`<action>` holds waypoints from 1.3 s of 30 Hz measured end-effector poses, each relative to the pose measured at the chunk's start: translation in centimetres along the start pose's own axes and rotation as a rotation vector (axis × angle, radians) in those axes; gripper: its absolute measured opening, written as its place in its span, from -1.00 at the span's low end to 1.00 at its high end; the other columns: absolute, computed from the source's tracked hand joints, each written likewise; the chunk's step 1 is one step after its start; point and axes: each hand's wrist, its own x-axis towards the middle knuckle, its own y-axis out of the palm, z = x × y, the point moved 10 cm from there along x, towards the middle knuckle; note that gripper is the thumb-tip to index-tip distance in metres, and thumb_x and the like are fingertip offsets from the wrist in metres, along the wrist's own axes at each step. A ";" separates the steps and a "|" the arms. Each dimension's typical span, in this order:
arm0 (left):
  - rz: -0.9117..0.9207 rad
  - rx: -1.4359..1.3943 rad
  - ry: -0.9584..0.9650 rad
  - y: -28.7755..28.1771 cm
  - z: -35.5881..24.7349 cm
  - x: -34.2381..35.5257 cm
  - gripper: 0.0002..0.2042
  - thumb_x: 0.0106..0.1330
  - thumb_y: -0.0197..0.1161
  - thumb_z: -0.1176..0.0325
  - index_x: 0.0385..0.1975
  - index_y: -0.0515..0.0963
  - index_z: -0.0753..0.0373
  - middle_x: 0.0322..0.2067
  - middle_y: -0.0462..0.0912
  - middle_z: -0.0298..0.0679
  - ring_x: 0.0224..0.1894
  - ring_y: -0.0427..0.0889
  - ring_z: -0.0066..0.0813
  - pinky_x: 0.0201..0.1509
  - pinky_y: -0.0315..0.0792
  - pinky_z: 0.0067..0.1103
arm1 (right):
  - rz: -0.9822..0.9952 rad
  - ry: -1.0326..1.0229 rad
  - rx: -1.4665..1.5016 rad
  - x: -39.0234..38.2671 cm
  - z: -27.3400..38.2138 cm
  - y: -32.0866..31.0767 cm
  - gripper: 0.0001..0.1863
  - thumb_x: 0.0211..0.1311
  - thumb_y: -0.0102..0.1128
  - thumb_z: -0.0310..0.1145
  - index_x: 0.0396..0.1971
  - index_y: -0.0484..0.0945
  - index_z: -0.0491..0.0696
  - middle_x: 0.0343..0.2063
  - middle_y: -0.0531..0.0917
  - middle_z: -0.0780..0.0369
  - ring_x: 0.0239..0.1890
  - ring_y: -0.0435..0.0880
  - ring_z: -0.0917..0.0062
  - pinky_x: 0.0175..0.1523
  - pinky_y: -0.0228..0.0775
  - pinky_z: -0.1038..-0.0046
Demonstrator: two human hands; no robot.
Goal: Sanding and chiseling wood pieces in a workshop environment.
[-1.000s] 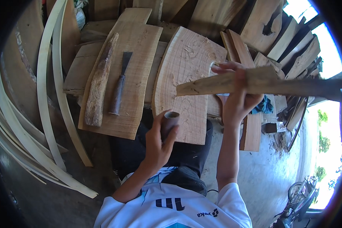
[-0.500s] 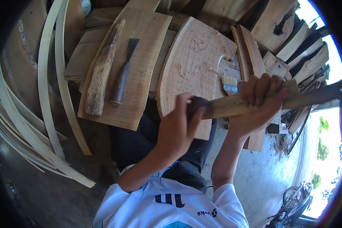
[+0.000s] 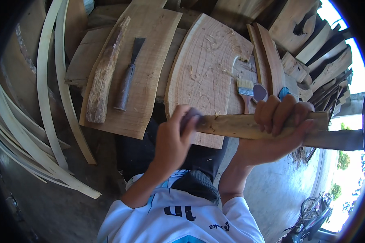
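Observation:
My right hand is wrapped round a long wooden handle held level across my front. A flat grey metal part runs on from it to the right rim. At the handle's left end, my left hand is closed on a small dark piece, perhaps sandpaper, blurred by motion. Below the handle lies a curved, pale wooden board with wood shavings on it. A flat brush with pale bristles lies just beyond the handle, beside a round, greyish-purple thing.
A chisel and a rough wood strip lie on another board at the left. Long bent strips stand at the far left. Wood offcuts are piled at the back right. A motorcycle stands at the lower right.
Both hands and the handle have shifted a little left and toward me. The handle sits more level, and the round greyish-purple thing beside the brush has come into view.

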 end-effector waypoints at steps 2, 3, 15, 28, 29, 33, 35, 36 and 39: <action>-0.002 -0.089 0.073 -0.2 -4.4 0.1 -0.81 0.41 0.13 0.37 -0.05 0.41 0.22 -0.45 0.62 0.05 -0.34 0.68 0.07 -0.38 0.50 -0.27 | -0.002 -0.024 0.004 0.2 1.0 0.7 -0.63 0.50 -0.17 0.01 -0.47 0.26 0.11 -0.74 0.22 0.40 -0.78 0.09 0.76 -0.69 -0.13 0.65; -0.008 -0.086 0.065 -0.4 -4.1 -0.2 -0.81 0.41 0.13 0.37 -0.05 0.41 0.22 -0.45 0.62 0.05 -0.34 0.68 0.07 -0.38 0.50 -0.27 | 0.001 -0.015 0.009 0.0 1.0 0.7 -0.63 0.50 -0.17 0.01 -0.47 0.26 0.11 -0.74 0.22 0.40 -0.78 0.09 0.76 -0.69 -0.13 0.65; -0.003 -0.070 0.041 0.9 -0.1 -0.3 -0.83 0.43 0.11 0.34 -0.08 0.41 0.22 -0.44 0.63 0.03 -0.36 0.67 0.06 -0.39 0.48 -0.26 | -0.013 -0.004 0.016 -0.1 0.5 -1.1 -0.63 0.49 -0.15 0.01 -0.48 0.27 0.10 -0.75 0.22 0.42 -0.77 0.09 0.76 -0.67 -0.08 0.66; -0.185 0.239 -0.014 -6.6 2.5 -3.7 -0.74 0.33 0.28 0.28 -0.11 0.49 0.26 -0.42 0.66 -0.03 -0.35 0.71 -0.03 -0.35 0.51 -0.35 | -0.349 0.488 -0.335 4.2 -11.9 -9.9 -0.70 0.40 0.01 -0.14 -0.17 0.50 -0.08 -0.39 0.56 0.26 -0.42 0.57 0.52 -0.36 0.49 0.50; -0.218 0.224 -0.026 -7.8 1.9 -3.4 -0.75 0.32 0.28 0.29 -0.13 0.51 0.29 -0.38 0.65 -0.06 -0.33 0.70 -0.16 -0.29 0.50 -0.40 | -0.118 0.415 -0.187 5.5 -15.4 -11.1 -0.65 0.40 0.00 -0.15 -0.09 0.49 -0.15 -0.20 0.60 0.15 -0.25 0.64 0.42 -0.17 0.62 0.38; -0.398 0.469 -0.022 -14.6 1.8 -1.7 -0.74 0.34 0.27 0.29 -0.12 0.54 0.34 -0.26 0.60 -0.12 -0.23 0.59 -0.32 -0.17 0.46 -0.44 | -0.142 0.580 -0.464 3.8 -25.3 -10.4 -0.68 0.33 0.15 -0.25 -0.23 0.53 -0.27 -0.46 0.65 0.10 -0.42 0.68 0.50 -0.35 0.57 0.45; -0.413 0.533 0.016 -15.3 1.1 0.4 -0.74 0.34 0.26 0.31 -0.07 0.54 0.31 -0.27 0.61 -0.12 -0.29 0.59 -0.35 -0.16 0.49 -0.46 | -0.266 0.243 -0.848 4.1 -24.7 -12.2 -0.67 0.21 0.28 -0.28 -0.18 0.51 -0.22 -0.42 0.68 -0.02 -0.33 0.71 0.22 -0.24 0.50 0.24; -0.434 0.522 0.021 -16.1 1.1 1.2 -0.75 0.35 0.25 0.33 -0.06 0.54 0.31 -0.27 0.61 -0.13 -0.29 0.59 -0.36 -0.17 0.49 -0.47 | -0.242 0.261 -0.967 3.3 -25.0 -11.0 -0.57 0.16 0.31 -0.24 -0.06 0.48 -0.18 -0.36 0.68 -0.07 -0.26 0.66 0.01 -0.12 0.47 0.12; -0.411 0.542 0.053 -16.3 0.3 4.3 -0.76 0.37 0.22 0.36 -0.03 0.51 0.28 -0.29 0.62 -0.13 -0.30 0.58 -0.36 -0.18 0.49 -0.48 | -0.072 0.438 -1.184 2.2 -26.5 -11.1 -0.51 0.21 0.25 -0.19 0.06 0.42 -0.13 -0.12 0.61 -0.02 -0.04 0.58 0.06 -0.01 0.43 0.11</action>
